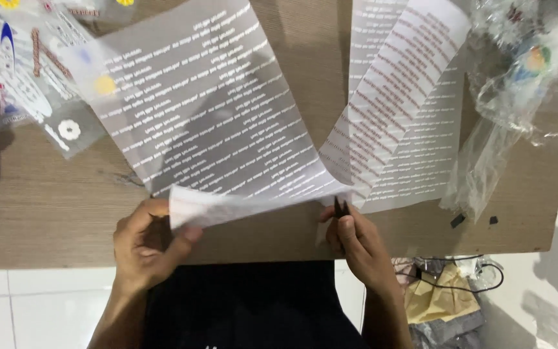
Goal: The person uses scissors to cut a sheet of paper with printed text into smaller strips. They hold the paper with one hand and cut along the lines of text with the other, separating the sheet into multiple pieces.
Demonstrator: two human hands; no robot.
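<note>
My left hand (143,249) pinches the near left corner of the translucent printed sheet (208,116), fingers closed on its folded edge. My right hand (356,242) grips small black snips (341,207), blades pointing away from me, tips touching the sheet's near edge at its right end. The sheet fans away from the snips across the table (46,213), its near edge running left to right between my hands. Clear plastic bags (511,84) lie right of the sheet, sticker sheets (20,71) left of it.
</note>
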